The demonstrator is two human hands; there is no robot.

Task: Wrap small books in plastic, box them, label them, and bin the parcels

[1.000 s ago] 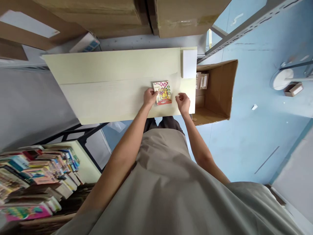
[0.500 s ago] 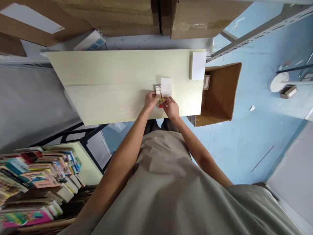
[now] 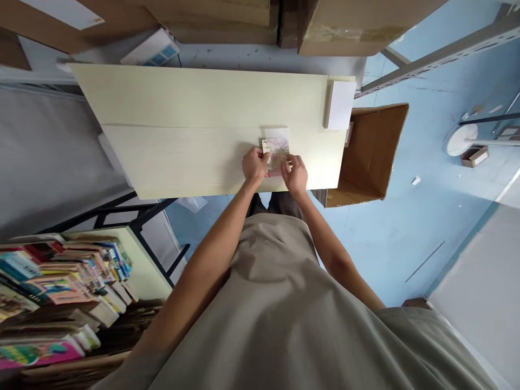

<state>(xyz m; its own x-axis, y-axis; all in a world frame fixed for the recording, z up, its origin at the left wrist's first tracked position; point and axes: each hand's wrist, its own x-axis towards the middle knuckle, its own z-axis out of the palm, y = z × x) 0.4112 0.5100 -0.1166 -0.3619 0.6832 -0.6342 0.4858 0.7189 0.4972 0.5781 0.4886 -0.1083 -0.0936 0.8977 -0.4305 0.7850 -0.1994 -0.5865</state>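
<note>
On the pale table (image 3: 182,157) lies a small colourful printed card (image 3: 266,146), red near its lower edge. A thin translucent whitish sheet (image 3: 277,134) lies over most of it, and the print shows faintly through. My left hand (image 3: 255,164) pinches the card's left edge, fingers closed. At the right edge, my right hand (image 3: 294,172) has its fingers bent together on the sheet's side. Whether its fingertips grip the sheet alone or the card too is hard to make out.
A white stack or block (image 3: 340,105) sits at the table's far right corner. Beside the table's right end stands an open cardboard box (image 3: 369,157). Large cartons (image 3: 215,21) line the back. Books (image 3: 81,271) fill a shelf at lower left.
The translucent sheet, earlier standing to the upper right of the card, now covers most of it. My right hand has shifted slightly right, to the sheet's edge. The whole view has shifted a little.
</note>
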